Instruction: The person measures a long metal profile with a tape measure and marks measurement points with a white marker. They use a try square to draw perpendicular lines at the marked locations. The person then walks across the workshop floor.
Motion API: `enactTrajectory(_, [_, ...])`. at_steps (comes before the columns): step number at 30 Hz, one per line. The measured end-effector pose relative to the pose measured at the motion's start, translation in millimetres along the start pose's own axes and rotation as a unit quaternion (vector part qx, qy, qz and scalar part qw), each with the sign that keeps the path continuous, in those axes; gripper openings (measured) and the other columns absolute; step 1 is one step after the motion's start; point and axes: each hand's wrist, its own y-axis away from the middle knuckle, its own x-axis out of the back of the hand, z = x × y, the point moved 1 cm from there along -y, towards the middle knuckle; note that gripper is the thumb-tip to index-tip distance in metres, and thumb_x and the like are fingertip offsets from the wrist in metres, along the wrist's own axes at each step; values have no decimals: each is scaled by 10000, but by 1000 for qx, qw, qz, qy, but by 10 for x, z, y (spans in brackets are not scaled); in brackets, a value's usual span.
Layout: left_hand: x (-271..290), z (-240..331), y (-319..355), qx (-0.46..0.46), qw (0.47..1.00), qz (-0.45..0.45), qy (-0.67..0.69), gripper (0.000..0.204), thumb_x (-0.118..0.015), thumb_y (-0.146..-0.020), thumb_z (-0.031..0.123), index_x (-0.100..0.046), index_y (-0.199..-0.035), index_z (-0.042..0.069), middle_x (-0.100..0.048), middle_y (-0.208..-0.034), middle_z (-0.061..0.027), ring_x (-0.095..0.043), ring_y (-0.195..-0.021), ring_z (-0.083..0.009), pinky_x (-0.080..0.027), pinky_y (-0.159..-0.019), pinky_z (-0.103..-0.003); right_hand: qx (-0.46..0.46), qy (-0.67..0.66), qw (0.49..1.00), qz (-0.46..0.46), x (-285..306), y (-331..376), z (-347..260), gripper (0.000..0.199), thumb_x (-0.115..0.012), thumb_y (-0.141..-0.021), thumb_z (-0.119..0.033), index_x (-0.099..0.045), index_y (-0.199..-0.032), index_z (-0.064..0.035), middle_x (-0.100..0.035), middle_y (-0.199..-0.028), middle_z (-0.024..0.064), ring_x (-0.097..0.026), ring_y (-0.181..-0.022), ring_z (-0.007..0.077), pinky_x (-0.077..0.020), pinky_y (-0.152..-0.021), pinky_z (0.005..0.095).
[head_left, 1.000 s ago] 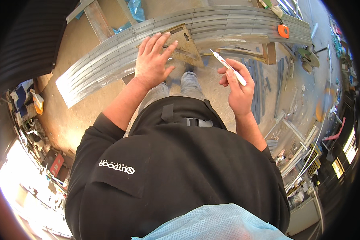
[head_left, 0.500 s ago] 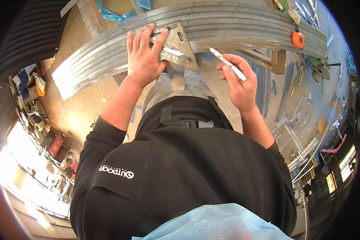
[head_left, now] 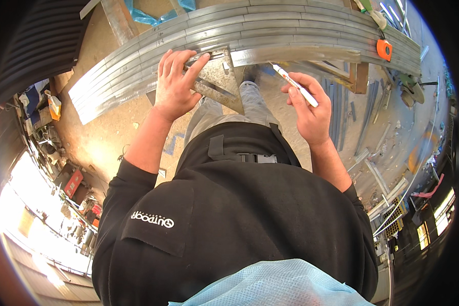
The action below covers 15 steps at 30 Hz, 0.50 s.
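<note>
**While the left hand spans the set square, the marker in the right hand points in from the right**

Because the marker (head_left: 297, 86) slants forward and to the left out of the right hand (head_left: 311, 109), its tip lies between that hand and the metal strips (head_left: 137, 58). The tip appears close to the near edge of the closest strip, well apart from the set square (head_left: 215, 73); whether it touches metal, the view does not show.

The right grip is narrow, closed on the white barrel between thumb and fingers. The left hand (head_left: 177, 91) has its fingers extended over the square's left part; its thumb sits low beside the plate, and I cannot tell whether that grip pinches the square or merely rests on it.

The key relation is sideways: the square lies to the left of the right grip and a little farther forward, directly at the left hand, which is clearly the nearer. Its right edge runs roughly fore and aft, across the strips' long left-to-right axis, while its lower corner juts past them toward the person's legs (head_left: 255, 97). An orange tape measure (head_left: 384, 50) lies on the strips, far to the right.
</note>
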Motion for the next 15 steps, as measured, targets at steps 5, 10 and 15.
enactTrajectory(5, [7, -61, 34, -11, 1000, -6, 6, 887, -812, -667, 76, -642, -1525, 227, -554, -1468, -77, -518, -1403, -328, -339, -1308, -587, 2, -9, 1000, -12, -97, 16, 0, 277, -717, -1067, -53, -711, -1336, 14, -802, -1037, 52, -687, -892, 80, -557, -788, 253])
enactTrajectory(10, [-50, -80, 12, -26, 1000, -6, 9, 904, -804, -658, 61, -642, -1528, 240, -554, -1483, -65, -524, -1388, -319, -351, -1300, -573, 5, -23, 1000, -16, -209, 30, -6, 275, -709, -1067, -32, -708, -1338, 15, -799, -1051, 50, -698, -935, 83, -566, -822, 258])
enactTrajectory(15, [-120, -67, 4, -42, 999, 7, 4, 816, -837, -689, 142, -677, -1486, 211, -586, -1479, -82, -548, -1372, -351, -407, -1235, -560, -1, -26, 999, -24, -292, 20, -19, 270, -698, -1071, -27, -706, -1338, 18, -795, -1087, 63, -734, -988, 111, -577, -855, 273])
